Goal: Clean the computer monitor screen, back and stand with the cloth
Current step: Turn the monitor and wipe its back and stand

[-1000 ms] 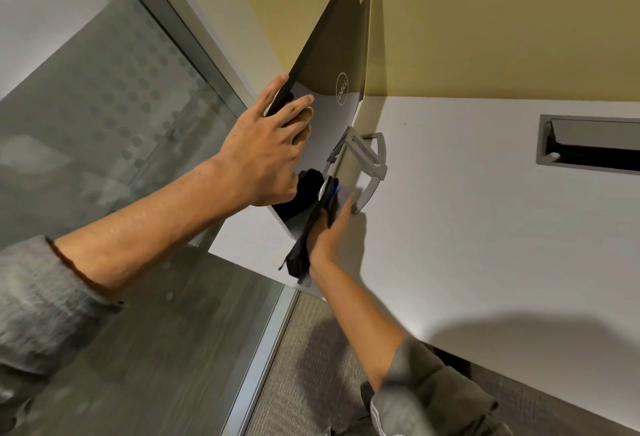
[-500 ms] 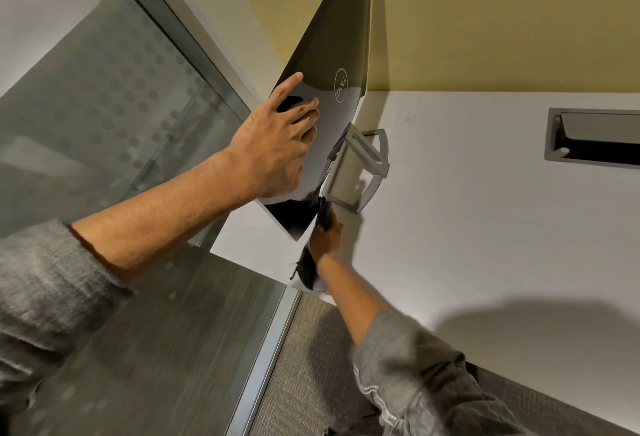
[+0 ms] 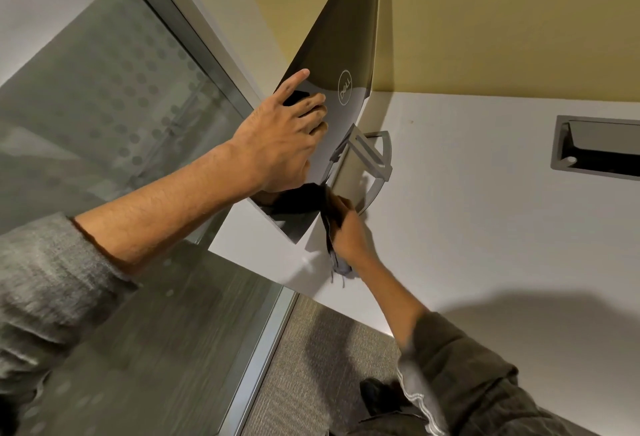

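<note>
Right hand [image 3: 349, 233] nearest, below the monitor's lower corner, fingers curled round the dark cloth [image 3: 330, 228], bunched, tail hanging toward the desk edge. Left hand [image 3: 287, 139] further up, fingers straight and pressed flat on the back of the monitor [image 3: 346, 41], bracing it. Monitor itself tilted hard, back panel facing up, on the white desk [image 3: 502, 228] against the glass partition [image 3: 114, 106].

Risks, as judged:
- Steadied by palm pressure only, no real grip; slip on the glossy back would probably tip the panel toward the partition or the wall.
- Cloth wedged at the joint where the stand [image 3: 372, 162] meets the panel; could snag the loose tail on the stand's arm.
- Hard push from below against the bracing palm likely to swing the tilt hinge.

Room relative to the monitor:
- Left: partition just beside, almost no room for a wipe.
- Below: desk edge near, then carpet.
- Right: open desk, best room for the stand work.
- Far right: cable cutout [image 3: 599, 151] well apart, no obstruction.
- Behind: yellow wall [image 3: 502, 13] near.
</note>
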{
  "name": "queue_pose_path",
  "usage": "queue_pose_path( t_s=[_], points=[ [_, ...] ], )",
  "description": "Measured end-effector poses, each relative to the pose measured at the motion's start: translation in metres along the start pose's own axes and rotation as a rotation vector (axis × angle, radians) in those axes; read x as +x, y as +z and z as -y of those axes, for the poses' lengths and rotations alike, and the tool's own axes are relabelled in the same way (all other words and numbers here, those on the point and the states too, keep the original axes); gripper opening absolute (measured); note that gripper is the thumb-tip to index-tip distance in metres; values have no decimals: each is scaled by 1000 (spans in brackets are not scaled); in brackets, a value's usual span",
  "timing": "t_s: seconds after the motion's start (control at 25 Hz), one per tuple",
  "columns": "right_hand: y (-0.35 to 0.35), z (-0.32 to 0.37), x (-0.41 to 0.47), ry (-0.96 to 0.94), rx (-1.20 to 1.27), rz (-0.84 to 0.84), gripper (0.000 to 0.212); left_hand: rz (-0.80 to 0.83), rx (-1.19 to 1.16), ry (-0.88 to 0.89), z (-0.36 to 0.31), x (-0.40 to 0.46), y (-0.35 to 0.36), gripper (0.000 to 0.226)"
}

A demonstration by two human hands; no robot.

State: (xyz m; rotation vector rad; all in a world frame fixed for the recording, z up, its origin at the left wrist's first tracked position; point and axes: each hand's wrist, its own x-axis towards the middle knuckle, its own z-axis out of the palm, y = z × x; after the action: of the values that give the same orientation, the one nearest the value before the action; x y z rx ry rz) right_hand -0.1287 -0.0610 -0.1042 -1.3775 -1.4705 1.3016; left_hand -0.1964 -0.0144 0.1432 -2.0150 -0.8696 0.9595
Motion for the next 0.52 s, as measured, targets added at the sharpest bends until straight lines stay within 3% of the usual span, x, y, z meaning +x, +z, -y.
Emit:
queue_pose_path(
  t_s=[0.16,0.24,0.28,0.4,0.44,0.52],
  points=[
    [-10,-4,3,220,-134,-43,35,-44,-62,6,10,18,-4,60],
    [-13,-3,24,361,-56,-119,30,-60,-97,9,15,28,-3,62],
    [-12,-8,41,422,79,-169,31,-68,-114,8,17,31,-1,62],
    [-14,7,84,611,896,-292,23,-98,-138,13,18,35,2,62],
    [-14,16,92,609,1067,-299,21,-105,-144,14,18,34,2,62],
    [-14,32,101,559,1065,-315,15,-112,-162,8,18,34,4,62]
  ],
)
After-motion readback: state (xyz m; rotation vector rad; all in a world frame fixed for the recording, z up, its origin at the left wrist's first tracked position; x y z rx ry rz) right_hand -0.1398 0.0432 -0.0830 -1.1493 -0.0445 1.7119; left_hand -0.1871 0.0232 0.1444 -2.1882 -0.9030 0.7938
